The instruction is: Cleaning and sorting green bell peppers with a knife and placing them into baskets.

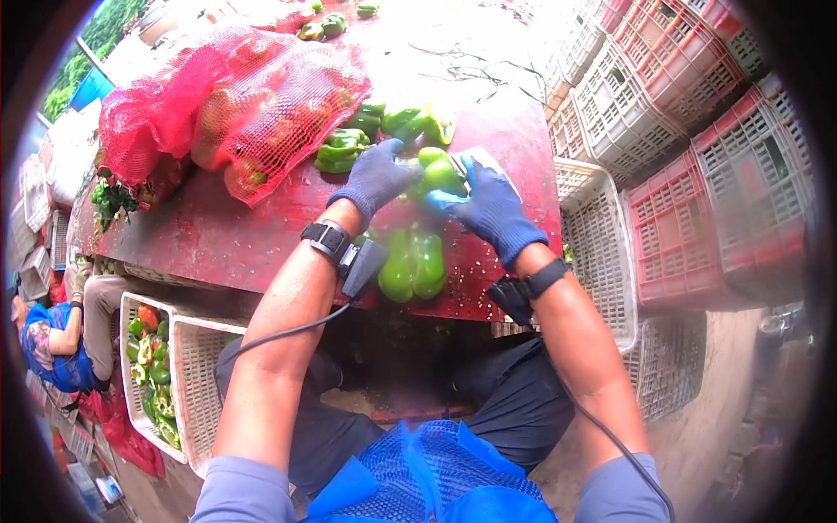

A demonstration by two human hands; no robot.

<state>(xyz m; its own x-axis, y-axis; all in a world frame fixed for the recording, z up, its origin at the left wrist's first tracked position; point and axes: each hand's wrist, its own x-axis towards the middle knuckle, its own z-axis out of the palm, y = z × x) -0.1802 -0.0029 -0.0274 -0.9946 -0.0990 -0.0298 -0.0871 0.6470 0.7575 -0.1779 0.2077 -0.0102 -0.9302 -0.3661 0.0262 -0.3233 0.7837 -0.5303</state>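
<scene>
A shiny green bell pepper (438, 173) is between my two gloved hands, above the red tabletop (244, 235). My left hand (377, 180), in a dark blue knit glove, has its fingertips against the pepper's left side. My right hand (493, 209), in a blue glove, grips it from the right, thumb low and fingers higher. Behind the right hand lies a flat white thing (501, 170), partly hidden, its kind unclear. Large green peppers (411, 264) lie nearer to me, under my wrists. Several more green peppers (344, 148) lie beyond my left hand.
A red mesh sack (261, 105) full of round produce lies on the table's left. A white crate of peppers (153, 375) stands low left; another white crate (597, 235) is by the right edge. Stacked crates (689, 174) line the right. A person (65, 340) sits far left.
</scene>
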